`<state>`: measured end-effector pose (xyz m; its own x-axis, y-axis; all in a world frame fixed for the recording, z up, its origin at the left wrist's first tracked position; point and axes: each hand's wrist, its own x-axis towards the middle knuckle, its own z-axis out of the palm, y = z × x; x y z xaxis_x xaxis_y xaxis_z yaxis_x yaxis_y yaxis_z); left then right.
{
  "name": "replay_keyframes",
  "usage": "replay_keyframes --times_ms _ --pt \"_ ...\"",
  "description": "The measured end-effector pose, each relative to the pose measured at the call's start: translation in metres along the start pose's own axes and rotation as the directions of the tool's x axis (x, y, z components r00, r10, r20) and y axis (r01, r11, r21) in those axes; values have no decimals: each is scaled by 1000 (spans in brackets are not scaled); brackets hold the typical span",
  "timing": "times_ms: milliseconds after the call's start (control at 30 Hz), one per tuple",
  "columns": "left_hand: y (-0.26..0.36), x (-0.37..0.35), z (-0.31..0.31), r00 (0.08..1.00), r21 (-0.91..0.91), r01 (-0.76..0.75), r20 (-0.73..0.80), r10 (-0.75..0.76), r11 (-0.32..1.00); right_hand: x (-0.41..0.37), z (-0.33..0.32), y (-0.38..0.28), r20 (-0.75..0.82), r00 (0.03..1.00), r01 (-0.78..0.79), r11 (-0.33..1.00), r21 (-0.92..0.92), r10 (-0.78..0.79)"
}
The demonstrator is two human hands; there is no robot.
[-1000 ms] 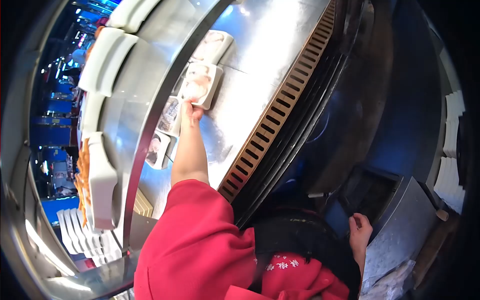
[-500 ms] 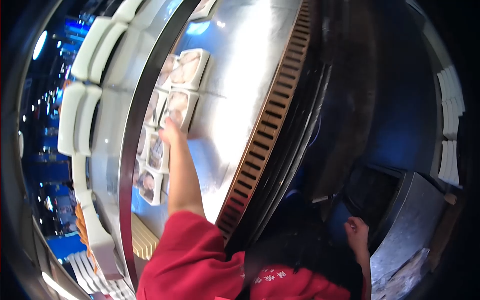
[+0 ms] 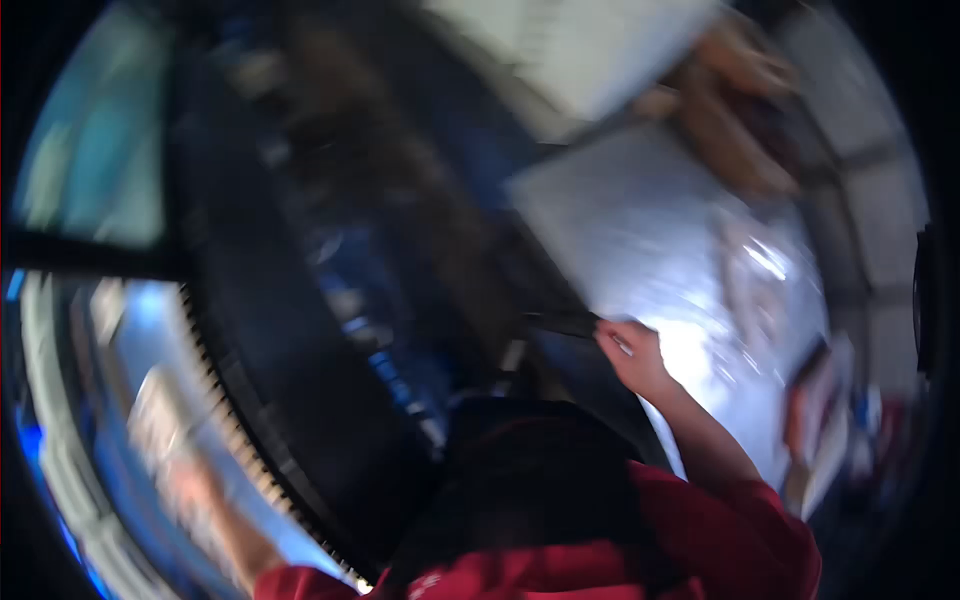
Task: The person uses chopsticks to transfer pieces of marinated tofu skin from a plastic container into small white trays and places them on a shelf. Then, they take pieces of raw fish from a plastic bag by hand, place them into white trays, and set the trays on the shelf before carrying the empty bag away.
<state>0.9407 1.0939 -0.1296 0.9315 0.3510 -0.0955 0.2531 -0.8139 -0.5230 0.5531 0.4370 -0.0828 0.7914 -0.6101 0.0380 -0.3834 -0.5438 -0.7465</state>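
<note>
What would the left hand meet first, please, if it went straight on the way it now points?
The left hand would most likely meet the white dish with pale contents first, right at its fingertips; blur hides whether the two touch.

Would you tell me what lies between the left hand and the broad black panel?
A silver metal surface, then the brown slotted strip, in the blurred head view.
</note>
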Motion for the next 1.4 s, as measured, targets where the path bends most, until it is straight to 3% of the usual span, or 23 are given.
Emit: replay_keyframes --times_ms 67,200,233,300,367,433,500,567,667,700,733,800,833,900,967,1033,1100,1167,1200,1233,1267,1333,1400 --pt "-4 29 -21 950 -248 -45 -309 -35 968 -3 -53 -1 -307 947 -135 985 -109 96" --pt "47 7 -113 632 -509 -522 -770 -92 684 -22 -152 67 -777 615 -246 969 -32 131" --pt "81 -50 -164 518 -456 -606 -848 -112 651 -26 -174 81 -790 563 -376 927 18 244" --pt "120 -88 -212 530 -521 -777 -844 -81 353 -38 -203 126 -796 580 -530 822 -209 172" --pt "177 -165 -266 441 -442 -897 -896 -54 21 -38 -214 183 -805 573 -506 839 -199 155" --pt "229 -213 -306 436 -486 -808 -873 218 -334 -32 -223 205 -805 576 -484 853 -195 143" --pt "282 -272 -348 308 -412 -822 -902 301 -394 -28 -225 210 -749 654 -410 883 -230 108" --pt "321 -306 -384 34 -181 -891 -942 335 -417 -47 -232 196 -789 601 -447 872 -199 127" --pt "355 -346 -443 -131 7 -951 -915 381 -311 -98 -229 207 -633 624 -690 703 -170 459" --pt "375 -343 -458 -33 -115 -924 -926 377 -365 -112 -227 218 -513 634 -724 678 -128 579" --pt "406 -322 -471 84 -308 -747 -923 376 -589 -118 -224 219 -523 634 -723 677 -140 570" --pt "431 -334 -530 409 -675 -501 -736 539 -542 -106 -228 214 -464 604 -775 615 -148 649" --pt "451 -322 -556 459 -768 -300 -636 620 -566 -103 -230 210 -465 595 -781 610 -138 656" --pt "480 -331 -599 439 -792 -345 -611 659 -504 -95 -228 207 -632 655 -620 773 -135 415" --pt "507 -332 -632 482 -952 -20 -278 831 -307 -85 -237 215 -598 708 -623 731 -279 376" --pt "533 -330 -647 435 -975 -32 -213 875 -222 -70 -248 212 -655 736 -624 551 -555 174" --pt "550 -328 -652 317 -992 -1 -122 940 -129 -51 -256 218 -636 725 -652 559 -512 264" --pt "561 -334 -655 295 -987 97 -97 950 -131 -33 -261 205 -575 527 -837 500 -223 626" --pt "572 -328 -656 268 -987 97 -96 959 -126 -25 -265 202 -552 479 -868 462 -181 683" --pt "589 -317 -655 314 -976 162 -91 945 -148 -20 -265 200 -522 429 -896 422 -141 737" --pt "585 -337 -653 507 -971 113 -127 852 -212 -19 -265 203 -475 405 -906 413 -94 781" --pt "586 -338 -647 585 -938 108 -209 784 -330 -15 -259 208 -474 344 -929 366 -47 811" --pt "571 -346 -645 683 -923 -249 -382 622 -293 -13 -255 206 -528 315 -938 345 -45 789"
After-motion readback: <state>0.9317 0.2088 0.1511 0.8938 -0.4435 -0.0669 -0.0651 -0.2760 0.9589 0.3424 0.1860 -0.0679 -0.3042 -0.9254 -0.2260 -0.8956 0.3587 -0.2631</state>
